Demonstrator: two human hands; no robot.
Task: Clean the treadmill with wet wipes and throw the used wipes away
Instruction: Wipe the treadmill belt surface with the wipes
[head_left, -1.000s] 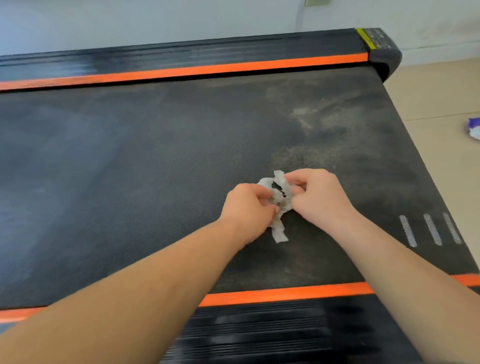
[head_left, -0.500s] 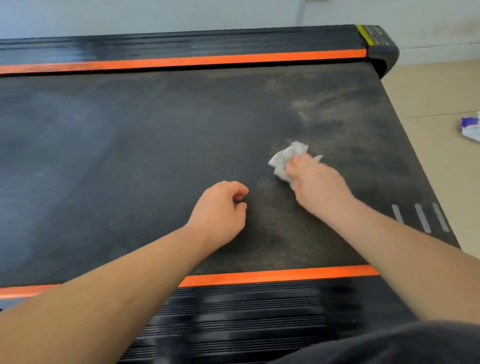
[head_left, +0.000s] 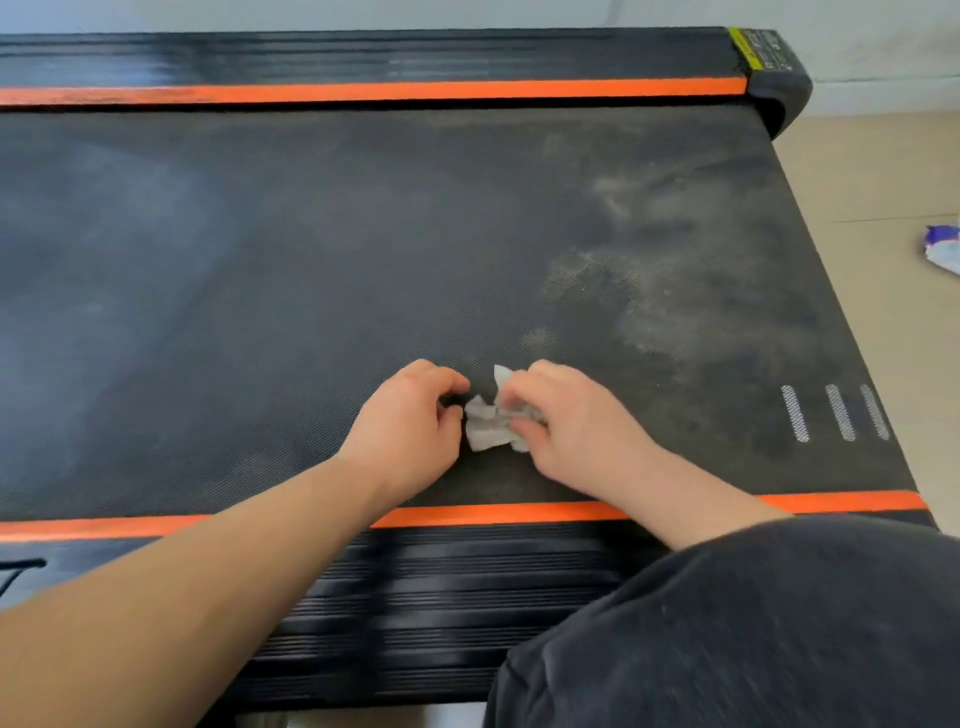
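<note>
The treadmill's black belt (head_left: 260, 286) fills the view, with dusty grey smears (head_left: 649, 291) on its right part. A crumpled white wet wipe (head_left: 485, 428) lies on the belt near the front orange stripe. My right hand (head_left: 566, 421) grips the wipe's right side with curled fingers and presses it on the belt. Just left of the wipe is my left hand (head_left: 410, 421), its fingers loosely curled and its thumb tip at the wipe's left edge, with nothing held between the fingers.
Orange stripes (head_left: 363, 93) run along both sides of the belt, with ribbed black side rails (head_left: 441, 587) outside them. A blue and white packet (head_left: 943, 249) lies on the beige floor at the right. My dark-clothed knee (head_left: 753, 623) covers the lower right corner.
My right hand has pulled the wipe back from farther up the belt toward the front stripe. My left hand has moved right, up to the wipe's edge.
</note>
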